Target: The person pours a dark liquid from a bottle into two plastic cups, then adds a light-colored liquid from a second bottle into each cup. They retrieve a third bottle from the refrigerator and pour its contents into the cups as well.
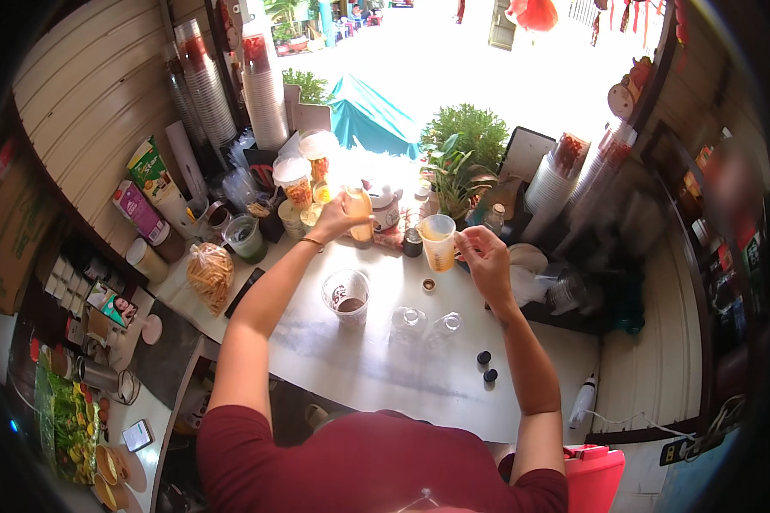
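My left hand (338, 224) is wrapped round a bottle or jar with pale orange contents (359, 208), held over the far side of the counter; glare blurs its outline. In my right hand (485, 255) is the handle of a clear measuring jug (438, 242) with some tan liquid in it, raised a little to the right. Between my forearms a clear plastic cup (346, 295) with dark brown contents stands on the white counter (316, 350). Two small clear bottles (410, 321) are to its right. A small round cap (429, 285) lies below the jug.
Two black caps (490, 375) lie near my right forearm. A bag of orange-brown sticks (210, 275) and a container of green liquid (246, 239) are at left. Tall cup stacks (265, 98) rise at the back left, others (559, 175) at right. A potted plant (458, 175) stands behind the jug.
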`<act>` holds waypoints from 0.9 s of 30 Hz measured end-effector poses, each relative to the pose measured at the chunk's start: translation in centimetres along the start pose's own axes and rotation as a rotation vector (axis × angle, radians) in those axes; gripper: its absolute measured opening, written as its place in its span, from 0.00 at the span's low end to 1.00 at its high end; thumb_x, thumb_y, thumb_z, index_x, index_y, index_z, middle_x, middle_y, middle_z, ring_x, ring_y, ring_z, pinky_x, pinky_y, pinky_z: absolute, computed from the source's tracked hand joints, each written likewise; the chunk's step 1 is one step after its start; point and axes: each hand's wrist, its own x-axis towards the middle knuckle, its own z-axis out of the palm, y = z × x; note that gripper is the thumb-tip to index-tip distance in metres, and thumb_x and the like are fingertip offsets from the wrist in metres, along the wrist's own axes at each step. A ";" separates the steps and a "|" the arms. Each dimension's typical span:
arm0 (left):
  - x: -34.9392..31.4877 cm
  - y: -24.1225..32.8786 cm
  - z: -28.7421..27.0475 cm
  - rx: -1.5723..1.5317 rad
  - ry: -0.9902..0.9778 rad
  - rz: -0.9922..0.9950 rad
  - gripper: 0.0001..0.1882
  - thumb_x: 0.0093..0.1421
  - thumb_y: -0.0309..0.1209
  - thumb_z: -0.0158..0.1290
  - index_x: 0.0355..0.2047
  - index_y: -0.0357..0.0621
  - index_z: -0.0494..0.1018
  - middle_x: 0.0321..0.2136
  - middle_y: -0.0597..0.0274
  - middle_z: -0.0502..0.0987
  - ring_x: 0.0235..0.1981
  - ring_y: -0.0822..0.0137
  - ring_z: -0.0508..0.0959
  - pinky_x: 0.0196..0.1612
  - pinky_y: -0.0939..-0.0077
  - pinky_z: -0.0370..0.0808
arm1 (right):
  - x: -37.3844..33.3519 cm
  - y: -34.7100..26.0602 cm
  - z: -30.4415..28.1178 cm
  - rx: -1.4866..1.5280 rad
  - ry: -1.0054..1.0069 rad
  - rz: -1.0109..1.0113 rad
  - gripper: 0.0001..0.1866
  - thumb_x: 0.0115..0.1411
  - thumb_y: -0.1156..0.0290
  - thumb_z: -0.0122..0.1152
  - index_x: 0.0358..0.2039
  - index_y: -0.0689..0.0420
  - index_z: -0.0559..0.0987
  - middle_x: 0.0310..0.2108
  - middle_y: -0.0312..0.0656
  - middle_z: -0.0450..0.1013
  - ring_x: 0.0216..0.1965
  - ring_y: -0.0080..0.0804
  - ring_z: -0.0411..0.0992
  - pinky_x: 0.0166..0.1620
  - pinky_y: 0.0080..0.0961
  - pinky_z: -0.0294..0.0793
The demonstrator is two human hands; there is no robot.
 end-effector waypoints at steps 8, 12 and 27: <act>-5.7 12.2 -5.2 0.217 0.409 0.822 0.31 0.47 0.33 0.66 0.49 0.39 0.66 0.40 0.57 0.74 0.43 0.68 0.74 0.47 0.72 0.72 | -3.7 -6.5 3.8 0.304 0.175 0.024 0.09 0.60 0.70 0.61 0.36 0.62 0.77 0.30 0.38 0.77 0.35 0.17 0.73 0.36 0.17 0.74; -8.0 14.6 -5.3 0.367 0.383 0.896 0.33 0.42 0.32 0.64 0.51 0.48 0.67 0.44 0.61 0.75 0.46 0.60 0.75 0.63 0.50 0.55 | -4.8 -7.8 4.7 0.371 0.222 -0.054 0.08 0.60 0.72 0.60 0.36 0.63 0.77 0.33 0.39 0.77 0.36 0.18 0.73 0.40 0.18 0.76; -14.5 16.7 -5.9 0.893 0.437 0.912 0.31 0.44 0.28 0.62 0.51 0.63 0.72 0.36 0.70 0.67 0.44 0.69 0.69 0.64 0.45 0.49 | -7.3 -8.7 5.1 0.472 0.280 -0.079 0.08 0.59 0.72 0.61 0.37 0.63 0.77 0.34 0.39 0.76 0.37 0.19 0.73 0.40 0.20 0.77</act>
